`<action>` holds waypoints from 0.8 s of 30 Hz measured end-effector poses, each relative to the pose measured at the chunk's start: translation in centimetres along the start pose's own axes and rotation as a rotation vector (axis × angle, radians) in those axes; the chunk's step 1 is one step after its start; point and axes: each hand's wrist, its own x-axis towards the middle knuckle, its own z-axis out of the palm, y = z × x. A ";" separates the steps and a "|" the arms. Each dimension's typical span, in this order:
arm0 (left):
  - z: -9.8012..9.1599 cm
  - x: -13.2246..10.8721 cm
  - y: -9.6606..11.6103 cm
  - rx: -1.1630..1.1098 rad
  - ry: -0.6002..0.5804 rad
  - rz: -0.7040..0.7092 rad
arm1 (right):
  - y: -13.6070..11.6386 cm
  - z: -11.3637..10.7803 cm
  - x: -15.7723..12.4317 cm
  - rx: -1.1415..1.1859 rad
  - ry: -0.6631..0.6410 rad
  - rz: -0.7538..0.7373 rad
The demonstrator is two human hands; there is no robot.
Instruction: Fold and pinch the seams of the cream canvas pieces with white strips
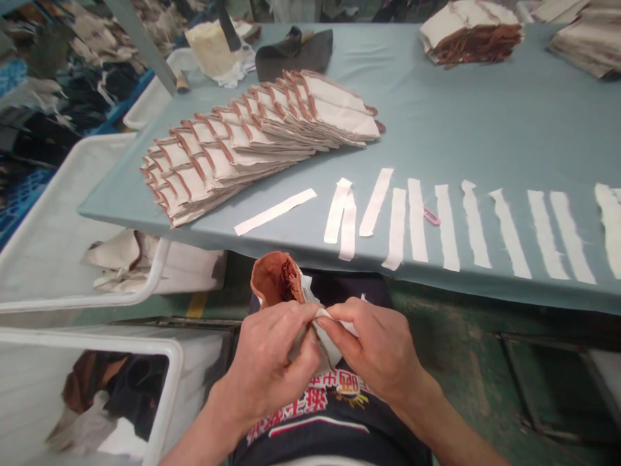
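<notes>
In front of my body, my left hand (279,356) is closed round a fabric piece (272,279) with a rust-brown inside and an off-white outside. Its brown end curls open above my fingers. My right hand (378,346) pinches a white cloth strip (345,327) close to my left fingertips, at the edge of that piece. The fingertips of both hands nearly meet there, and my fingers partly hide the strip. On the table's front edge lie several similar white strips (396,226), set out in a row.
A fanned stack of off-white fabric pieces with brown edges (233,139) lies on the blue-green table (466,129). Behind it are a dark cloth (295,55) and another bundle (468,32). A pink clip (431,216) lies among the strips. White bins (174,362) with fabric stand at left.
</notes>
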 end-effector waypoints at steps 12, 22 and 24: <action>-2.2 -2.0 -0.9 -0.359 -0.041 -0.707 | -1.8 2.4 -1.4 0.893 -0.258 0.865; -3.4 -3.2 -2.6 -0.316 -0.099 -0.635 | -2.8 4.6 -1.1 0.848 -0.371 0.787; -3.7 -2.2 -2.6 -0.326 -0.089 -0.596 | -2.8 4.6 -0.8 0.706 -0.251 0.601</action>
